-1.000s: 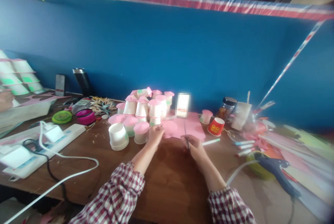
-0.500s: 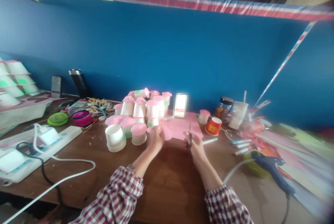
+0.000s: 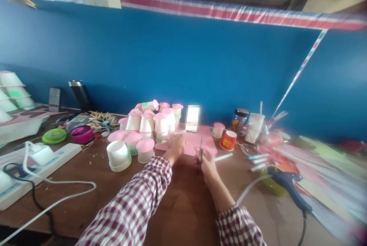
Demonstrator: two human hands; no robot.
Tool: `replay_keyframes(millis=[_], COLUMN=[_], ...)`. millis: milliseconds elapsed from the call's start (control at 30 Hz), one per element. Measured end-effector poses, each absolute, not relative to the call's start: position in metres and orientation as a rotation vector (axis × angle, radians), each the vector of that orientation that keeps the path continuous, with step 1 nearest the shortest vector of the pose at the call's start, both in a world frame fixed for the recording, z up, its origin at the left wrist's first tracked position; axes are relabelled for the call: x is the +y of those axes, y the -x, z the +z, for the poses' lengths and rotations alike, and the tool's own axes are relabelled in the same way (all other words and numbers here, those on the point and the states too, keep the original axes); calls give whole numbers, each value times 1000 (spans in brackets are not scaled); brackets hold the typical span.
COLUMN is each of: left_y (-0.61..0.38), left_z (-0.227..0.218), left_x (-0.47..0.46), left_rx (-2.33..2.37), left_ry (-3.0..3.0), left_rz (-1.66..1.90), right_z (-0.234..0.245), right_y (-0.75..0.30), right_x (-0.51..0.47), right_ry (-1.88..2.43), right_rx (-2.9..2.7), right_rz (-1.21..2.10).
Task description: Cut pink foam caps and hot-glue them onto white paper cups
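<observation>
Some fingers point(image 3: 197, 152) of the right hand point(image 3: 208, 165) hold scissors point(image 3: 201, 156) over pink paper point(image 3: 208, 142).

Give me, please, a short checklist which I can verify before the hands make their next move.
1. Scissors secure in the right hand: ok, held with the blades pointing away from the person.
2. Left hand clear of the scissors: ok, there is a gap between them.
3. Grip of the left hand: cannot tell, what its fingers hold is hidden.
4. Pink sheet lying flat: ok, as far as it shows.
5. Space beside the right hand free: not ok, a green-tipped marker lies close by.
6. Glue gun away from both hands: ok, it is well to their right.
</observation>
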State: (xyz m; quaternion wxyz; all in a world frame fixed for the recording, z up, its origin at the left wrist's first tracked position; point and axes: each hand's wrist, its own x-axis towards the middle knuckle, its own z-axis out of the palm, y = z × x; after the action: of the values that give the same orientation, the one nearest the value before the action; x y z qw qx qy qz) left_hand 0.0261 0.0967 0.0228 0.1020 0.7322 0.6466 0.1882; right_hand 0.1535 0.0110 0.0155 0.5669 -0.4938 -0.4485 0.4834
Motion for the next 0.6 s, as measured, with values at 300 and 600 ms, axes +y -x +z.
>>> replay_keyframes(millis=[300,600], left_y=[-41,-58], left_z=[15,18], left_x=[90,78], left_rx=[1812,1623], left_ry=[-2339,-2466], left_rz=[471,460], right_z=[15,16], right_y=[-154,-156], right_x=[14,15], right_ry=[1103,1001], right_rx=[-1028,-922], right_rz=[1125,1118])
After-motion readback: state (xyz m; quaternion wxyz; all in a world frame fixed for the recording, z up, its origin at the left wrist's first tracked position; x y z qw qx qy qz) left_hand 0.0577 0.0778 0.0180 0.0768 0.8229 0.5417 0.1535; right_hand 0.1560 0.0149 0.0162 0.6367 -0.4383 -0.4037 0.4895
